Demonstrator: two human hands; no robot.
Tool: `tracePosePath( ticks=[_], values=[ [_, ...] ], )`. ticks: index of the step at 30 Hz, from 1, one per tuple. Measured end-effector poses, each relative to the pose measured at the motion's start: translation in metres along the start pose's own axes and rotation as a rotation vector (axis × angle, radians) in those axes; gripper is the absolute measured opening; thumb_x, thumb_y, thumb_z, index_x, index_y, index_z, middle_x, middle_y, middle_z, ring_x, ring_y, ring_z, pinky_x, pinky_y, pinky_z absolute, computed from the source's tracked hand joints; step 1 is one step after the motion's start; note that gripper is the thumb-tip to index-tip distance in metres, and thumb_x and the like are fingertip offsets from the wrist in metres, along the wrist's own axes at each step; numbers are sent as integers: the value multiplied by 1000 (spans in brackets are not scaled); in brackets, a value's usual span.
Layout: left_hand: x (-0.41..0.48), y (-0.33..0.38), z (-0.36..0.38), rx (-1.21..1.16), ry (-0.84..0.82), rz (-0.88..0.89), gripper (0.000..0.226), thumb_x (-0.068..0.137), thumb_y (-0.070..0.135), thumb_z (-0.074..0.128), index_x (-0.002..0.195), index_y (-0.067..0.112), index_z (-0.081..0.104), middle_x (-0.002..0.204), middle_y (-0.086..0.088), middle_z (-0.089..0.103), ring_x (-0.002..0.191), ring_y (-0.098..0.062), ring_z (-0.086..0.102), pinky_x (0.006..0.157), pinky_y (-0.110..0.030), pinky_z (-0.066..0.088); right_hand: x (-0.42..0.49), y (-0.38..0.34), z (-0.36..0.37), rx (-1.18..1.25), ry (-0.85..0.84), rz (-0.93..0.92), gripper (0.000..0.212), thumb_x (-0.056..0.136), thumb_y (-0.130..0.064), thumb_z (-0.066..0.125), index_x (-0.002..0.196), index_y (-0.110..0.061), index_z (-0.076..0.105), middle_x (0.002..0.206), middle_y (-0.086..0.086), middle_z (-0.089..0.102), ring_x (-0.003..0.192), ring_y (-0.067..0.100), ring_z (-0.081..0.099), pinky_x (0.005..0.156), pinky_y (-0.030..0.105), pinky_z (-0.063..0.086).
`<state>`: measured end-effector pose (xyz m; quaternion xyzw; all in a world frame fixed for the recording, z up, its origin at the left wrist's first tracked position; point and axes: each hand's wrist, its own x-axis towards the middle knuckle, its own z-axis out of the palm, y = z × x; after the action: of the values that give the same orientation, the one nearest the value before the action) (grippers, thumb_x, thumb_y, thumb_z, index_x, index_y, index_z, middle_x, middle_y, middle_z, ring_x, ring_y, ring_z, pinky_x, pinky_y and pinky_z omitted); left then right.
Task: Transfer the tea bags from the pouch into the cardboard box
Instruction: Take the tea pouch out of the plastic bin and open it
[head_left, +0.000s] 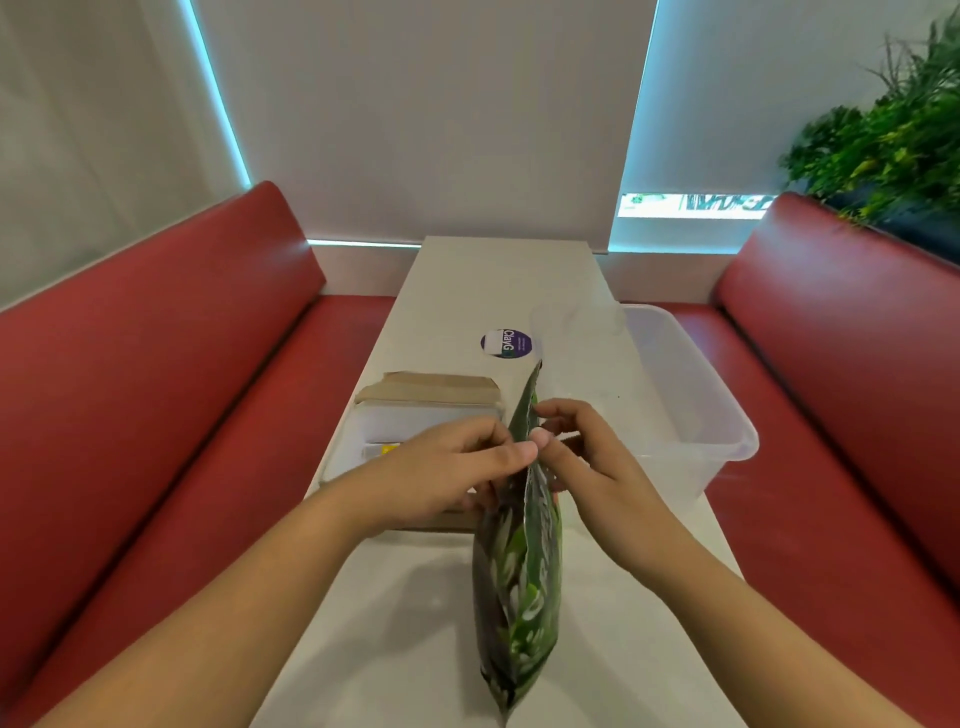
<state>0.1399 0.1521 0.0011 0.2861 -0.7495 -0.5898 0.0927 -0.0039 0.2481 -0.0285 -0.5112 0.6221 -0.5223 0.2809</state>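
The green pouch (519, 571) stood tall on the table (415, 623), its top pointing up. Left hand (447, 467) and right hand (587, 457) pinched the top edge.

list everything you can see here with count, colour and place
pouch: 1, green patterned, upright on the table's near middle
cardboard box: 1, brown, open, left of the pouch
tub: 1, clear plastic, table's right edge
sticker: 1, purple, round, on the table beyond the box
table: 1, white, centre
benches: 2, red, either side of the table
plant: 1, green, top right
left hand: 1, pinches the pouch's top
right hand: 1, pinches the pouch's top
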Motion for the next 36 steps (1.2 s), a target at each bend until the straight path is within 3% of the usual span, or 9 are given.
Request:
tracePosePath(
  ticks=[4, 9, 12, 16, 20, 25, 29, 36],
  values=[
    [7, 0, 5, -85, 39, -15, 35, 88, 47, 53, 82, 13, 57, 72, -2, 58, 64, -13, 57, 64, -22, 49, 0, -4, 1, 105, -33, 64, 16, 94, -34, 51, 109, -28, 55, 93, -2, 59, 81, 11, 59, 73, 31, 52],
    [11, 0, 7, -159, 65, -64, 41, 94, 44, 41, 75, 12, 56, 64, -1, 58, 55, -14, 57, 65, -28, 48, -7, -8, 0, 160, -96, 96, 21, 97, -24, 47, 114, -31, 58, 83, -1, 57, 72, 11, 56, 70, 35, 50],
    [12, 0, 8, -189, 89, -80, 41, 94, 43, 43, 70, 12, 56, 58, 0, 59, 54, -15, 57, 69, -33, 48, -13, -10, 0, 182, -118, 103, 24, 96, -27, 47, 115, -37, 58, 74, -7, 54, 69, 10, 54, 66, 30, 48],
    [13, 1, 12, -177, 107, -80, 40, 95, 40, 44, 69, 12, 58, 58, 1, 59, 56, -15, 57, 71, -35, 48, -16, -13, 3, 217, -119, 133, 30, 86, -38, 50, 115, -39, 58, 76, -9, 60, 77, 16, 57, 78, 41, 50],
    [12, 1, 12, -176, 124, -71, 37, 95, 35, 43, 71, 12, 58, 58, 1, 59, 56, -14, 56, 70, -34, 46, -17, -14, 5, 233, -122, 148, 36, 83, -39, 48, 118, -37, 56, 72, -12, 58, 79, 18, 57, 79, 41, 50],
    [10, 0, 11, -125, 125, -35, 36, 92, 42, 49, 68, 16, 58, 61, 2, 58, 60, -13, 58, 69, -31, 50, -16, -14, 6, 231, -133, 153, 24, 98, -30, 43, 119, -36, 54, 84, 2, 61, 77, 18, 56, 70, 32, 47],
    [11, -1, 11, -138, 113, -26, 32, 91, 39, 54, 66, 18, 56, 62, 1, 56, 58, -11, 57, 66, -27, 51, -14, -12, 7, 257, -141, 168, 30, 89, -45, 47, 117, -41, 55, 107, 19, 62, 85, 26, 58, 75, 40, 49],
    [12, 0, 12, -195, 79, -28, 27, 92, 31, 53, 69, 18, 56, 61, 3, 55, 59, -12, 55, 67, -27, 49, -13, -8, 4, 327, -159, 207, 29, 88, -46, 46, 114, -43, 57, 110, 24, 60, 86, 30, 55, 79, 45, 48]
  ],
)
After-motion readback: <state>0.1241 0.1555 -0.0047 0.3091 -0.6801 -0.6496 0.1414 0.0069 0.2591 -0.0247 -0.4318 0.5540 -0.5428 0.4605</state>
